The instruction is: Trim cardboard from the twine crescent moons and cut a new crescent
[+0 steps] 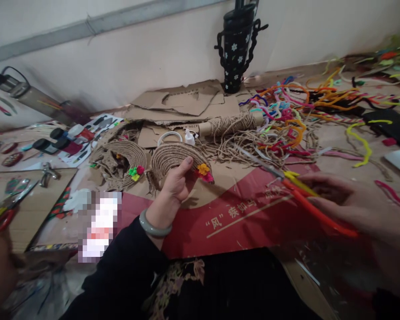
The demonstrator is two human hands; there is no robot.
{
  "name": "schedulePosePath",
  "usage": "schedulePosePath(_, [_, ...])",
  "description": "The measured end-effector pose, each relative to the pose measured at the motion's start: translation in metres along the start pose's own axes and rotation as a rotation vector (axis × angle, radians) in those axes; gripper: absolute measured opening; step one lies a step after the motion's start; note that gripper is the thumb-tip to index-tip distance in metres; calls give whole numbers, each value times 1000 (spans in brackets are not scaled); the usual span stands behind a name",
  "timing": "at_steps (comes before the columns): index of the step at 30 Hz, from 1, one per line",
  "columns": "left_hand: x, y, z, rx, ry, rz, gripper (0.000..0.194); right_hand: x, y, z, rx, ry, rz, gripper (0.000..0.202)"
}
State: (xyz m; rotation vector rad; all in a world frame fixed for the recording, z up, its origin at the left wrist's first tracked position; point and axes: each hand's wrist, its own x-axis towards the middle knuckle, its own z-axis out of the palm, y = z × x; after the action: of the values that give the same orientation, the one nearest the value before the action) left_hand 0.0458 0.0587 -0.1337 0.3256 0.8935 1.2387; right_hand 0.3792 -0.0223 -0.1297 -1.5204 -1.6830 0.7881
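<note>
My left hand, with a bracelet at the wrist, is closed on the lower right part of a coiled twine piece. Yellow and pink flowers sit at that piece's right end, beside my fingers. At the right, my right hand grips scissors with red and yellow handles; their blades point up and left. A second coiled twine piece, bearing green and pink flowers, lies left of the held one. Under my hands is a red printed cardboard sheet.
Behind lie a twine roll, loose twine, a white bottle and colourful pipe cleaners. A black tumbler stands by the wall. Paint jars, pliers and other scissors are left. Part of a person shows at the left edge.
</note>
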Motion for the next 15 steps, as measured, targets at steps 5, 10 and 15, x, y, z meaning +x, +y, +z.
schedulePosePath(5, [-2, 2, -1, 13, -18, -11, 17, 13, -31, 15, 375, 26, 54, 52])
schedulePosePath(10, [0, 3, -3, 24, -48, 54, 15, 48, -54, 62, 305, -64, -28, 48])
schedulePosePath(15, [3, 4, -5, 35, -106, 156, 14, 80, -85, 90, 82, -199, -186, 64])
